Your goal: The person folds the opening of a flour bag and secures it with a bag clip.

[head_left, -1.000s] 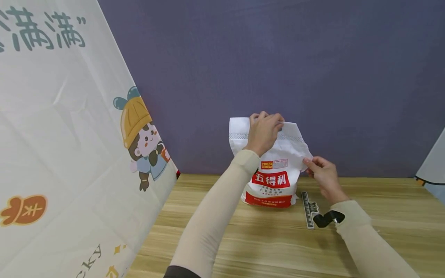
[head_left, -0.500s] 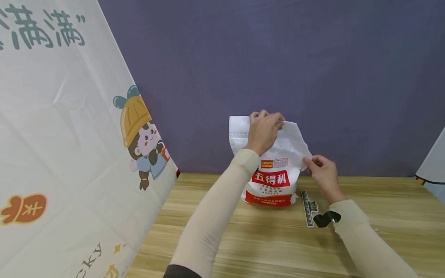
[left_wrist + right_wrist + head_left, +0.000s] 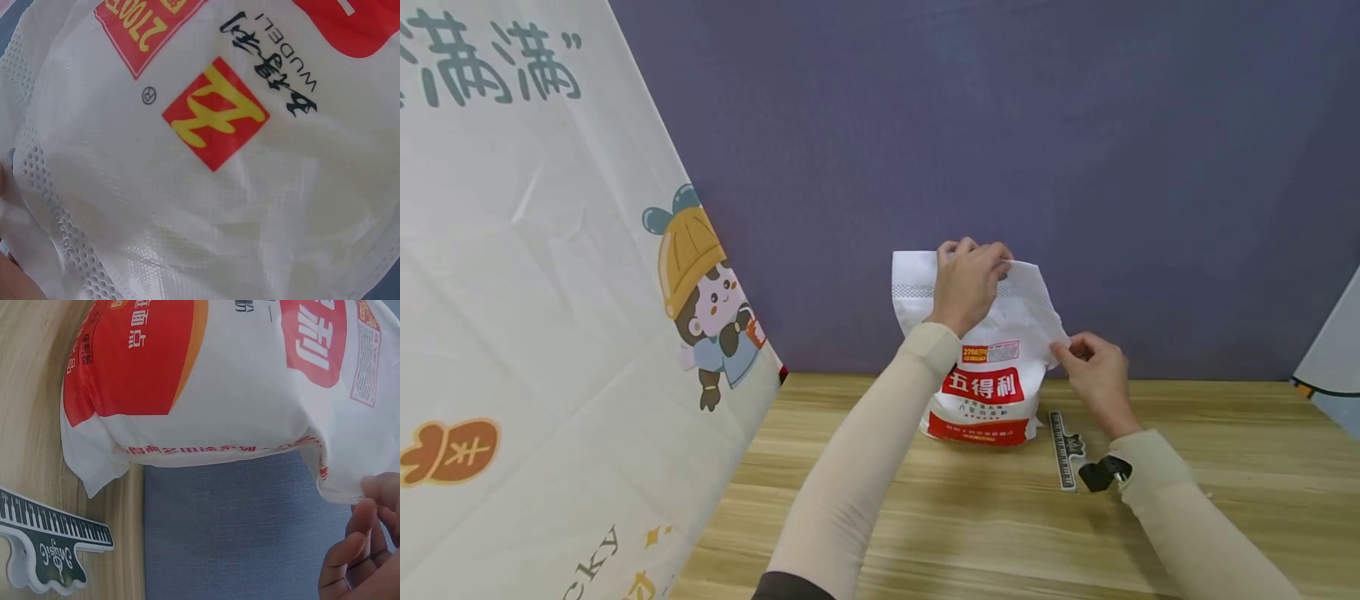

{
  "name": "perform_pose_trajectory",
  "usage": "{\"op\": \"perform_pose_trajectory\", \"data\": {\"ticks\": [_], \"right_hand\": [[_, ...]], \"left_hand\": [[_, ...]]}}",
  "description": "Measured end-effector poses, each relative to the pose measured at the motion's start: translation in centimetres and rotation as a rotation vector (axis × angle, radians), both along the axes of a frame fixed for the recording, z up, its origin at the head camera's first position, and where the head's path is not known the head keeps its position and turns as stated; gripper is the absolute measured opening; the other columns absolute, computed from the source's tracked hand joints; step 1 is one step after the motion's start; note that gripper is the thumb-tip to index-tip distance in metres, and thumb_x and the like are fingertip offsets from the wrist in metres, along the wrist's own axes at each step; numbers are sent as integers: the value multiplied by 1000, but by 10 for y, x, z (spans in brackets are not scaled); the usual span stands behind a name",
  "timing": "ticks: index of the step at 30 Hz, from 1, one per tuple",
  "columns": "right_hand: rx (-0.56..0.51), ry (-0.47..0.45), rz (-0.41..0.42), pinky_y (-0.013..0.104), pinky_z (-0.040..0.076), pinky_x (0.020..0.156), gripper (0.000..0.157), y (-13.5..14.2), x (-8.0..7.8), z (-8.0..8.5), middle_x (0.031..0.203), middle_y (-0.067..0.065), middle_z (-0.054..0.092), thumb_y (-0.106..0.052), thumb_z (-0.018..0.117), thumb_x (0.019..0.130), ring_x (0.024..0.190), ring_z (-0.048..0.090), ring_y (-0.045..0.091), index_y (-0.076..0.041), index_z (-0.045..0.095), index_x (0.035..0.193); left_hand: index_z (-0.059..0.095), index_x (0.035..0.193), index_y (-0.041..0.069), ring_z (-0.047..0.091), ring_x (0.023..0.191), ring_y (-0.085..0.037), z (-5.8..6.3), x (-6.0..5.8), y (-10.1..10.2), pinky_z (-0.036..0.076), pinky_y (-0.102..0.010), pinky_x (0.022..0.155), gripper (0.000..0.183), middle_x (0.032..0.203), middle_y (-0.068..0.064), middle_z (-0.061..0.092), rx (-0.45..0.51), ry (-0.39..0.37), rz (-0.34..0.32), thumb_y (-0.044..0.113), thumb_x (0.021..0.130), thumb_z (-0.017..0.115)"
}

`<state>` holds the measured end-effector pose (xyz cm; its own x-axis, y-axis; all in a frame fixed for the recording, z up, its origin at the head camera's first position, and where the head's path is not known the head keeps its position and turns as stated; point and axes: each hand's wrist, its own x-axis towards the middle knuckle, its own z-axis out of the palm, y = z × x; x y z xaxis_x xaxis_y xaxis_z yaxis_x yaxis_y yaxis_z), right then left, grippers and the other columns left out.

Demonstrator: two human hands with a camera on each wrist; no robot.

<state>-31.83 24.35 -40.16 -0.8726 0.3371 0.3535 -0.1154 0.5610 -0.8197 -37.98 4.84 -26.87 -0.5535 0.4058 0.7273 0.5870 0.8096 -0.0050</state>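
A white flour bag [image 3: 985, 392] with red print stands upright on the wooden table, its upper part flattened. My left hand [image 3: 968, 283] grips the top edge, fingers bent over to the back. At the bag's right side my right hand [image 3: 1097, 371] pinches the edge between thumb and fingers. The left wrist view is filled by the bag's printed front [image 3: 215, 115], with perforated bands along its top. In the right wrist view, the pinching fingers [image 3: 353, 550] hold the side seam. A clip [image 3: 53, 544] with piano keys and the word "Music" lies right of the bag.
The wooden table [image 3: 820, 500] runs back to a grey-blue cloth wall [image 3: 850, 167]. A white printed sheet [image 3: 512, 292] with a cartoon figure stands along the left. Another white sheet [image 3: 1330, 350] shows at the right edge.
My right hand has shifted very slightly along the bag's right edge while keeping its pinch. The left hand, bag and clip stay practically where they were.
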Motion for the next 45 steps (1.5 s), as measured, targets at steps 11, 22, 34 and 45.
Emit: {"op": "perform_pose_trajectory", "data": {"ticks": [11,22,34,45], "right_hand": [[66,120,-41,18,40,53,15,0,-5,-1,77,10,66,-17,76,90,61,50,3,-2,70,89],[66,89,-22,19,44,50,14,1,-5,-1,82,14,68,-15,73,91,58,53,1,-2,68,90],[-7,87,25,17,47,51,24,-5,-4,-3,90,17,67,-11,69,93,61,53,-3,1,71,114],[-18,135,63,17,45,52,26,-5,-7,-7,85,12,60,-6,66,94,64,50,2,3,71,118]], "left_hand": [[72,109,30,60,98,-7,-1,-1,-1,35,-38,114,16,102,18,77,1,21,-1,35,105,57],[72,109,31,60,98,-7,-2,-1,-3,36,-38,114,17,101,18,76,-10,28,-1,36,104,57],[72,112,30,62,97,-7,-4,-2,-7,35,-40,116,17,103,16,77,-4,26,-9,30,105,57],[75,109,32,62,97,-8,-5,-5,-4,35,-42,118,21,104,14,79,11,38,-18,21,103,58]]}}
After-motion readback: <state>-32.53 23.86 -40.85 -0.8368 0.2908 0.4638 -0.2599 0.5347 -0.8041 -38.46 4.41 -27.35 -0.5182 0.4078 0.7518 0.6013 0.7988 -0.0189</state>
